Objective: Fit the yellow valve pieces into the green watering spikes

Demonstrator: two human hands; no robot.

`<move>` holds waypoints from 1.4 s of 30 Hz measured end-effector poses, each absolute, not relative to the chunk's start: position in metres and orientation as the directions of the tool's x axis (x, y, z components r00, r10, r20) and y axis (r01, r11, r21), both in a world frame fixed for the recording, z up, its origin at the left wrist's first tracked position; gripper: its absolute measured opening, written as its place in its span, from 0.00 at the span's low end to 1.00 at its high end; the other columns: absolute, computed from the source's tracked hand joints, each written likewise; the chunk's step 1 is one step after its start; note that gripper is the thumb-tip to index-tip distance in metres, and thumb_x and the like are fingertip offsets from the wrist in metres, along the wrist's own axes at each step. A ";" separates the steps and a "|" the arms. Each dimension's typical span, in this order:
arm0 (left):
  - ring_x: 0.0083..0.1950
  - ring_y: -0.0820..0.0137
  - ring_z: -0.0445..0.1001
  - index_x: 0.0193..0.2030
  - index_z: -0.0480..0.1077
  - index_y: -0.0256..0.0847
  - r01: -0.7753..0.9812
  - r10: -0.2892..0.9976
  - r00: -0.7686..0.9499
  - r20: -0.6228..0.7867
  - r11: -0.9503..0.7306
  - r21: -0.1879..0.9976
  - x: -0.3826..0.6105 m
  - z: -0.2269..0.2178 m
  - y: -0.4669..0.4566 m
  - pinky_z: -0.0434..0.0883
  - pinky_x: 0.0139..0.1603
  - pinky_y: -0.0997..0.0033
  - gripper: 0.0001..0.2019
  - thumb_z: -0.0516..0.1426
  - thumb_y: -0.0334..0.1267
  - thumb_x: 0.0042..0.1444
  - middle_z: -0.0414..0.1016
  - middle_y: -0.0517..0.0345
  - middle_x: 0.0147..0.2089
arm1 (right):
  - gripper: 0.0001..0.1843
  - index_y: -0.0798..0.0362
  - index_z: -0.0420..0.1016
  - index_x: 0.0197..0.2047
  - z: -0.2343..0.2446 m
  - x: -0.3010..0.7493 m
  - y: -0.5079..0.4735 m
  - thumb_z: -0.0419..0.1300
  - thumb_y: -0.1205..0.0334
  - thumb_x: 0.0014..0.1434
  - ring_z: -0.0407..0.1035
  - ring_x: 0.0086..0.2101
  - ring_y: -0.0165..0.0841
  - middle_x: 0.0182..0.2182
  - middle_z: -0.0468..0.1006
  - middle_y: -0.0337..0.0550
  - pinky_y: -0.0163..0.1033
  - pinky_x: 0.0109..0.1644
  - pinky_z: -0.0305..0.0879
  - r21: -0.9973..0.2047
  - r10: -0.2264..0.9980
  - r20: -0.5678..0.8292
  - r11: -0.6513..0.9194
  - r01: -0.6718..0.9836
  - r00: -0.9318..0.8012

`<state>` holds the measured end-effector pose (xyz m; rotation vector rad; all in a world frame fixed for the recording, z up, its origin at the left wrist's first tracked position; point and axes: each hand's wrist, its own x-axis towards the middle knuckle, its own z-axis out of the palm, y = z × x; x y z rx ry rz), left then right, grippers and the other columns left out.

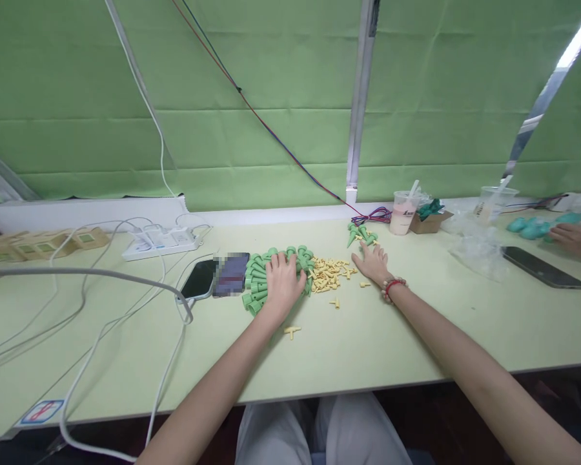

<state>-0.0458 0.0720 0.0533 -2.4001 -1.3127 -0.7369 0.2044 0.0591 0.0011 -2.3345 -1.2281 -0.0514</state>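
Observation:
My left hand (pixel 285 284) rests on a pile of green cone-shaped plastic pieces (pixel 255 284), its fingers curled over some of them and its thumb on the right; the fingertips are partly hidden. Right beside that pile lies a heap of small yellow T-shaped plastic pieces (pixel 330 274). My right hand (pixel 374 263), with a beaded bracelet at the wrist, is stretched out with fingers apart. Its fingertips are at the near edge of a small group of green pieces (pixel 362 234), with bits of yellow among them. Loose yellow pieces (pixel 292 331) lie nearer to me.
Two phones (pixel 198 280) lie left of the pile, near a white power strip (pixel 162 241) and trailing cables. At the back right stand a drink cup (pixel 403 213), a small cardboard box (pixel 430 223) and clear plastic bags (pixel 479 245). Another person's hand (pixel 576 240) touches teal pieces at far right.

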 end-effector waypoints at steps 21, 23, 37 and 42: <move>0.69 0.64 0.40 0.67 0.44 0.50 0.310 0.293 0.932 0.212 -0.949 -0.053 -0.092 0.036 0.022 0.44 0.67 0.59 0.26 0.41 0.48 0.63 0.44 0.60 0.69 | 0.14 0.51 0.78 0.41 0.008 0.212 0.043 0.55 0.63 0.52 0.72 0.39 0.39 0.38 0.79 0.49 0.38 0.39 0.62 -0.685 0.581 0.257 -0.453 0.570 0.772; 0.69 0.64 0.40 0.67 0.44 0.49 0.337 0.307 0.921 0.240 -0.936 -0.097 -0.088 0.032 0.032 0.44 0.67 0.59 0.26 0.41 0.48 0.62 0.45 0.60 0.69 | 0.15 0.50 0.78 0.41 0.008 0.212 0.040 0.57 0.65 0.49 0.72 0.40 0.39 0.39 0.79 0.47 0.38 0.39 0.63 -0.740 0.566 0.245 -0.416 0.529 0.787; 0.67 0.60 0.48 0.64 0.53 0.41 0.453 0.496 0.651 0.576 -0.861 0.229 -0.022 0.052 0.056 0.47 0.65 0.54 0.26 0.45 0.47 0.60 0.58 0.49 0.64 | 0.12 0.60 0.77 0.35 0.014 0.192 0.048 0.60 0.65 0.46 0.75 0.34 0.36 0.34 0.80 0.52 0.38 0.38 0.70 -0.949 0.604 0.306 0.128 0.289 0.736; 0.59 0.61 0.63 0.65 0.47 0.38 0.217 0.844 0.322 0.429 -0.507 0.834 0.003 0.061 0.075 0.59 0.59 0.57 0.33 0.51 0.49 0.57 0.64 0.40 0.58 | 0.09 0.57 0.77 0.31 0.030 0.153 0.046 0.60 0.63 0.46 0.74 0.30 0.34 0.29 0.80 0.48 0.38 0.35 0.71 -0.907 0.673 0.421 0.304 0.291 0.608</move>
